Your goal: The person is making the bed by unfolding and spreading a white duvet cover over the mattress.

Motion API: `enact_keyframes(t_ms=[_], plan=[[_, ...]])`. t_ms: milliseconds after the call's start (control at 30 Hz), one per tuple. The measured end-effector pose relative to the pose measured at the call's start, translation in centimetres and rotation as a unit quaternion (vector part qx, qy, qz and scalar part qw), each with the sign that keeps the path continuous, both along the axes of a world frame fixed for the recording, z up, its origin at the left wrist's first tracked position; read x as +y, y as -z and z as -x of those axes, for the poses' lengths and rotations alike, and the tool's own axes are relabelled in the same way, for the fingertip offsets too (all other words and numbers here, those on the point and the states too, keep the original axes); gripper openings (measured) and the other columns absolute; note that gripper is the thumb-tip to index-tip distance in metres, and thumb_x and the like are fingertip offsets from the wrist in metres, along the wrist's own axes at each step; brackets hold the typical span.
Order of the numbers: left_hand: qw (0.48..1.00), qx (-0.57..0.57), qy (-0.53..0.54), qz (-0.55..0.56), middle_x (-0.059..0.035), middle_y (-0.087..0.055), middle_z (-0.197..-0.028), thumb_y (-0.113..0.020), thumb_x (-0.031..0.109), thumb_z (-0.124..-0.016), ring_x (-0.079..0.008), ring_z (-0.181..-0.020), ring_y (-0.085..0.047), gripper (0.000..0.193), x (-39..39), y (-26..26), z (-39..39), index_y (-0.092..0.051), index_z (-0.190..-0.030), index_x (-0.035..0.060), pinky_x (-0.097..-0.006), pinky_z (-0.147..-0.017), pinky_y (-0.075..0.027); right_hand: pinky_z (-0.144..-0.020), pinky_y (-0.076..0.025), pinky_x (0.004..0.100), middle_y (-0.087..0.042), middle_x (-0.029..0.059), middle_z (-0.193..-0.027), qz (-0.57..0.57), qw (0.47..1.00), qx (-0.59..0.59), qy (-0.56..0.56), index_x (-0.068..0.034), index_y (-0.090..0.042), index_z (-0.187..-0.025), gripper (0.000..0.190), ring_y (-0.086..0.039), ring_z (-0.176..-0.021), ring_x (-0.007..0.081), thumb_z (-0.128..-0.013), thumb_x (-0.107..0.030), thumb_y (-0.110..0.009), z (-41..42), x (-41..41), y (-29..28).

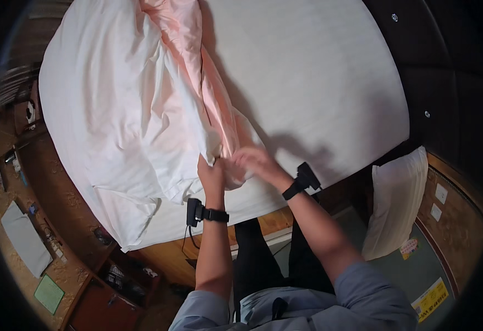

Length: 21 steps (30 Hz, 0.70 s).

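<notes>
My left hand (211, 173) grips the bunched edge of a white fabric cover (113, 103), near the side of the bed closest to me. Pink fabric (214, 95) shows along the cover's open edge, and a thin dark line runs lengthwise down it. My right hand (260, 163) is blurred, just right of the left one, with its fingertips at the near end of the pink cloth. Whether those fingers pinch the cloth is unclear. Under the cover is a mattress with a white sheet (307, 74).
To the right, a pillow (396, 207) leans between the bed and a bedside cabinet (452, 207). A dark padded headboard (436, 62) borders the bed. On the left, a wooden desk (73, 265) carries a grey cloth-like item (26, 240) and a green card (49, 293).
</notes>
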<state>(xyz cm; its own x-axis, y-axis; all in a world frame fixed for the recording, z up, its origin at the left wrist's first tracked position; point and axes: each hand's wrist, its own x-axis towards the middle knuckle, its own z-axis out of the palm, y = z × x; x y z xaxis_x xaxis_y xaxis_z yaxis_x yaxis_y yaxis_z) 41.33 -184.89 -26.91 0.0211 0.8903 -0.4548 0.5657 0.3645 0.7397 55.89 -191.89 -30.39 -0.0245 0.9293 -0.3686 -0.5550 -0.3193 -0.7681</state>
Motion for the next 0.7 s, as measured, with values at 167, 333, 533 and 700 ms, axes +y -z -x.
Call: enact_keyframes(t_ms=[167,333,533,700], plan=[[0.996,0.061,0.059,-0.042,-0.0137,-0.062,-0.097,-0.048,0.0,-0.078,-0.0216,-0.085,-0.059,0.033,-4.0,-5.2,-5.0,-0.055,-0.11,-0.0013,-0.0321,-0.075,-0.046,-0.088,-0.043,0.0324,-0.054,0.0119,-0.116,0.117,0.962,-0.243,0.043,0.0,-0.049,-0.121,0.043,-0.052,-0.104,0.0193,-0.09,-0.029,-0.055,-4.5,3.4,1.8],[0.993,0.1,0.049,-0.048,-0.0272,-0.06,-0.098,-0.052,-0.001,-0.078,-0.0448,-0.098,-0.056,0.039,-8.6,-9.9,-12.2,-0.05,-0.116,-0.0004,-0.0395,-0.078,-0.047,-0.086,-0.042,0.0266,-0.054,0.0099,-0.12,0.069,0.989,-0.127,-0.023,0.002,-0.049,-0.125,0.044,-0.052,-0.104,0.0146,-0.095,-0.03,-0.046,-7.7,5.6,-6.4],[0.986,-0.096,0.138,0.016,-0.0244,-0.06,-0.087,-0.061,0.004,-0.077,-0.0458,-0.082,-0.056,0.025,-11.0,-17.9,-25.9,-0.055,-0.101,0.0,-0.0421,-0.069,-0.047,-0.081,-0.046,0.0296,-0.065,0.0121,-0.098,0.005,0.925,-0.376,0.053,-0.004,-0.061,-0.114,0.028,-0.06,-0.09,0.0182,-0.091,-0.019,-0.052,-25.3,1.0,-7.3],[0.937,-0.265,0.228,-0.014,-0.0314,-0.056,-0.098,-0.057,0.001,-0.079,-0.0495,-0.095,-0.049,0.047,-14.1,-19.9,-40.4,-0.038,-0.123,-0.0008,-0.0499,-0.077,-0.042,-0.089,-0.043,0.0275,-0.062,0.0085,-0.107,0.095,0.905,-0.39,0.141,-0.001,-0.06,-0.113,0.027,-0.057,-0.099,0.0167,-0.089,-0.009,-0.05,-46.5,-6.7,-11.3]])
